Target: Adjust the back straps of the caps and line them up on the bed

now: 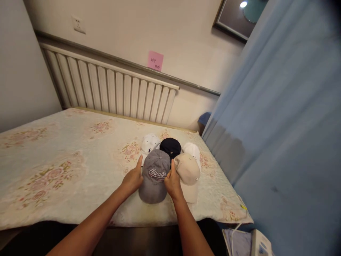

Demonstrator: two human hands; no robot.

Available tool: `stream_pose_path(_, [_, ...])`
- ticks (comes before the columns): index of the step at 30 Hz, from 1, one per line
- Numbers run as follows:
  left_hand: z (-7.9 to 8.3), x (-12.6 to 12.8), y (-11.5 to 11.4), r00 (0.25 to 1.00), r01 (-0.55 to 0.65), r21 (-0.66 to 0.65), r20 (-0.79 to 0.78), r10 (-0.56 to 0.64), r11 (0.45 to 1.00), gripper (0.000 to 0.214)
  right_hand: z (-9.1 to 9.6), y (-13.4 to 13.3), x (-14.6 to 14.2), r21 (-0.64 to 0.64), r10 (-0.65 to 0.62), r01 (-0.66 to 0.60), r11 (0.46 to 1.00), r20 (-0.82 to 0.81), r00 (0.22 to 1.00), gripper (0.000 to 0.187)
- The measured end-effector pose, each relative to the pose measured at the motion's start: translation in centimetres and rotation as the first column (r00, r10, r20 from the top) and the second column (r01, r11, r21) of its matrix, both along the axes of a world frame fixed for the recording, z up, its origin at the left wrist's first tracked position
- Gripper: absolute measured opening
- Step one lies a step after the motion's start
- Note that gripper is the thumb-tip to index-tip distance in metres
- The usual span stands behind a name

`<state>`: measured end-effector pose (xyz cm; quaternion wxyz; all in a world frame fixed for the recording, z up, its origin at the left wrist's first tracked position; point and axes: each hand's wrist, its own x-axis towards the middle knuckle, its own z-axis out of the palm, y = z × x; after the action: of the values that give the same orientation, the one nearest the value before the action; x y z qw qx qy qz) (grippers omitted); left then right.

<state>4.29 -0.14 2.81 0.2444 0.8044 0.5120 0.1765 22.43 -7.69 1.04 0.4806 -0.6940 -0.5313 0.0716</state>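
Note:
A grey cap [154, 176] with "Always" stitched on its front lies on the flowered bedspread [66, 160], brim toward me. My left hand [133, 179] presses against its left side, fingers together and thumb up. My right hand [172, 182] grips its right side the same way. Behind the grey cap sit a black cap [171, 147] and a white cap [150, 143]. A beige cap [188, 169] lies at its right, touching my right hand, with another white cap [192, 149] behind it.
A white slatted headboard [112, 89] stands along the wall at the bed's far side, with a pink note [155, 60] stuck above it. A blue curtain [279, 124] hangs close on the right. Papers and a white box [247, 243] lie on the floor at lower right.

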Motion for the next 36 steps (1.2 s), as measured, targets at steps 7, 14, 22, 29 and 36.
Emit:
stream_pose_path(7, [-1.0, -0.2, 0.2, 1.0, -0.004, -0.009, 0.006, 0.004, 1.0, 0.092, -0.9, -0.1, 0.0, 0.011, 0.009, -0.009, 1.0, 0.016, 1.0, 0.085])
stream_pose_path(14, [-1.4, 0.0, 0.7, 1.0, 0.005, -0.015, 0.008, -0.005, 1.0, 0.09, -0.8, 0.1, 0.1, 0.005, 0.004, -0.004, 1.0, 0.008, 1.0, 0.087])
stream_pose_path(22, [-1.7, 0.0, 0.6, 0.999, 0.011, -0.023, 0.035, -0.01, 1.0, 0.091, -1.3, 0.0, 0.3, 0.031, 0.01, -0.011, 0.999, 0.01, 1.0, 0.084])
stream_pose_path(29, [-1.8, 0.2, 0.6, 0.999, 0.0, -0.024, 0.039, 0.001, 1.0, 0.09, -1.5, 0.0, 0.3, 0.003, 0.026, -0.026, 1.0, -0.021, 0.999, 0.085])
stream_pose_path(36, [-1.6, 0.0, 0.3, 0.998, -0.002, -0.013, 0.057, 0.003, 1.0, 0.091, -1.8, 0.1, 0.5, -0.008, -0.001, 0.002, 1.0, 0.034, 0.999, 0.082])
